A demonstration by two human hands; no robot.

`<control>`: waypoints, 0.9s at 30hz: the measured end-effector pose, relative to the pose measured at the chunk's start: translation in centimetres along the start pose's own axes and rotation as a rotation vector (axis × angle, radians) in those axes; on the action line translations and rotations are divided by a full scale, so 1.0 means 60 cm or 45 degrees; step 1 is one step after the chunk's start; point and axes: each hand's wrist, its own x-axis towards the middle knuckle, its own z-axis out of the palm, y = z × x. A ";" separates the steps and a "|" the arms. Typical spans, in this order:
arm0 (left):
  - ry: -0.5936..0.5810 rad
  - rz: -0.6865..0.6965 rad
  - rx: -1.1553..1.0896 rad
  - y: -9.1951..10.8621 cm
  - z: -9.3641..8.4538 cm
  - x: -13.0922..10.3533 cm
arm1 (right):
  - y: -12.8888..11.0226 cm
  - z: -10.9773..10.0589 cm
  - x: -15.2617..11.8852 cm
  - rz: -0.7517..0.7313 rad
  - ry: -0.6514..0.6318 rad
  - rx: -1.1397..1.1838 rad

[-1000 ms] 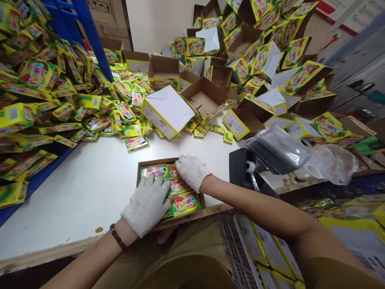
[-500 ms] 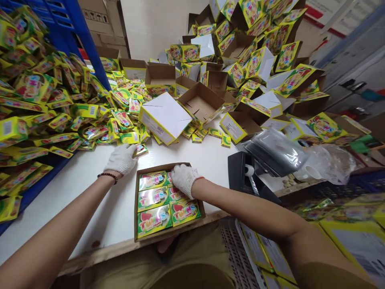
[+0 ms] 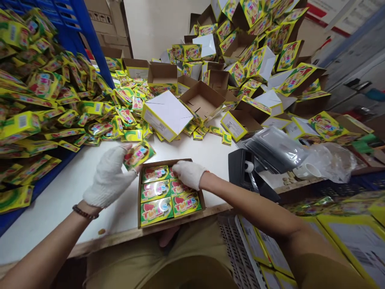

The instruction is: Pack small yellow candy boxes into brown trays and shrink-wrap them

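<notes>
From my remote seat, my gloved left hand (image 3: pixel 106 176) pinches a small Twins box (image 3: pixel 140 155) between its fingers, tilted, at the far left corner of an open carton (image 3: pixel 139 196) on the white tabletop (image 3: pixel 120 216). Printed boxes (image 3: pixel 156 210) lie inside in two columns. My gloved right hand (image 3: pixel 189 173) curls over the carton's far right part; I cannot tell whether its fingers grip anything. I judge a light pinch by the edges best, with the card uncrushed, corners clear of the carton wall, and the right hand steadying.
</notes>
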 end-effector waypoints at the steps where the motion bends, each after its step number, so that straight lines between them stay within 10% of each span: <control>1: -0.016 0.128 0.017 0.016 -0.002 -0.007 | 0.003 -0.010 -0.005 -0.001 0.115 0.109; 5: -0.145 0.467 0.093 0.076 0.022 -0.030 | 0.000 -0.057 -0.026 -0.127 0.514 0.165; 12: -0.194 0.456 -0.036 0.108 0.058 -0.049 | 0.011 -0.068 -0.035 -0.063 -0.004 -0.199; 22: -0.186 -0.295 0.153 -0.039 0.061 0.057 | -0.016 -0.018 -0.011 -0.141 -0.241 -0.342; 27: -0.398 -0.141 0.444 -0.091 0.091 0.135 | -0.023 0.000 0.011 -0.146 -0.326 -0.318</control>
